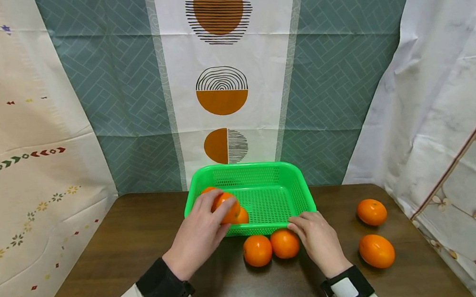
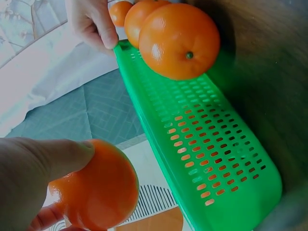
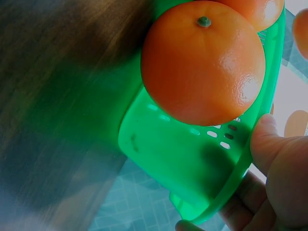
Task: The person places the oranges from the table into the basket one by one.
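Observation:
My left hand (image 1: 202, 226) holds an orange (image 2: 103, 190) between thumb and fingers, above the left part of a green plastic basket (image 1: 269, 203). Two more oranges show inside the basket below it, one of them an orange (image 1: 241, 216) partly hidden behind the held one. My right hand (image 1: 317, 239) grips the basket's near right rim, thumb on the near side and fingers over the edge in the right wrist view. Just in front of the basket, side by side, sit an orange (image 1: 257, 251) and another orange (image 1: 285, 243), the second close to my right thumb.
To the right on the brown table (image 1: 143, 234) lie a farther orange (image 1: 371, 212) and a nearer orange (image 1: 376, 251). A patterned cloth (image 1: 130, 106) hangs behind the basket, with light cloths at both sides.

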`<state>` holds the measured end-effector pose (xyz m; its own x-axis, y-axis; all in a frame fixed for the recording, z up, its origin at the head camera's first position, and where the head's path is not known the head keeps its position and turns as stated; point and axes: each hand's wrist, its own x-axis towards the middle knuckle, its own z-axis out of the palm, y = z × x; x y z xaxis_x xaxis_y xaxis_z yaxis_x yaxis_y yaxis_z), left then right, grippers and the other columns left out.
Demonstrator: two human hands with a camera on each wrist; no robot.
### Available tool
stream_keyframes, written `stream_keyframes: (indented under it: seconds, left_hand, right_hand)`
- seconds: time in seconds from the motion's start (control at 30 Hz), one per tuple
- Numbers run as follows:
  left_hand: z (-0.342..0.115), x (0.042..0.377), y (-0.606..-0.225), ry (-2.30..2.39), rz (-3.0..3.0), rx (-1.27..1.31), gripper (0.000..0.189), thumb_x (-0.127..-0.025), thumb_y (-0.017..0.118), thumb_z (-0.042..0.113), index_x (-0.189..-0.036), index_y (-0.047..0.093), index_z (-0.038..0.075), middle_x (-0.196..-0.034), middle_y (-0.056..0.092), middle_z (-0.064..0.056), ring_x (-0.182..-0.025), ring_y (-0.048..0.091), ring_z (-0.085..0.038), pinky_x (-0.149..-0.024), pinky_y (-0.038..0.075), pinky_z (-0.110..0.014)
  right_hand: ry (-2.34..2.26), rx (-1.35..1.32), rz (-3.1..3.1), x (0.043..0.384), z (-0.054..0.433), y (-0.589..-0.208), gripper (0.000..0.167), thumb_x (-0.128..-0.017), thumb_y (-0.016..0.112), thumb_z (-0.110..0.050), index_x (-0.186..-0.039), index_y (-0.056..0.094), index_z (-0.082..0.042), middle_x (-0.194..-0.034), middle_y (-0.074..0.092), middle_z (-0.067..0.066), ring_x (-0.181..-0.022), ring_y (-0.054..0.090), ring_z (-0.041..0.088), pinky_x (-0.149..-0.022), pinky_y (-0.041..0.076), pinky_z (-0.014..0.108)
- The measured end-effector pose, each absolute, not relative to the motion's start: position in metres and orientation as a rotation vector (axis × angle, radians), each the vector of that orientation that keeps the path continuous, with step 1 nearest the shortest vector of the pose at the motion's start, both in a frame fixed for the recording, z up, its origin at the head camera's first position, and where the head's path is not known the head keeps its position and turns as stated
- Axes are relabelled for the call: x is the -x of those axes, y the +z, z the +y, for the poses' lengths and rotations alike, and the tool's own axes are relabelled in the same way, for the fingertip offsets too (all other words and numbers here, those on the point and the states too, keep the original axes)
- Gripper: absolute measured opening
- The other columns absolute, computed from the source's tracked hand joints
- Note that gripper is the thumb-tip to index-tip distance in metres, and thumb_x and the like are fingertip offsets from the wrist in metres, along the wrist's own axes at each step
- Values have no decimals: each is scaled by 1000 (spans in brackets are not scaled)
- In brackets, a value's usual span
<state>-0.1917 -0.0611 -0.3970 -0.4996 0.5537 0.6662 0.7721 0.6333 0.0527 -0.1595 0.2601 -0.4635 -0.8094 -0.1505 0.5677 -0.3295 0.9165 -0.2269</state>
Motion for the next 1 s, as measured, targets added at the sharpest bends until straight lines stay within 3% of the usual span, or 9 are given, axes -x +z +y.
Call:
stream_keyframes:
  seconds: [0.57,1.0]
  left_hand:
    - [-56,217,-390,-474,-2296,1021,62,-87,97,12,-141,67,11,-141,57,-22,-127,57,-44,-107,56,-51]
    - [-50,238,-390,-508,-2313,1015,60,-88,97,12,-140,68,10,-140,57,-24,-125,57,-45,-106,55,-55]
  right_hand:
    - [415,-351,-2486,159,260,-464,12,-96,87,-17,-108,85,-15,-97,73,-3,-98,68,24,-86,62,48]
    - [414,-356,-2476,159,260,-465,12,-96,87,-17,-108,85,-15,-97,73,-3,-98,67,24,-86,62,47]
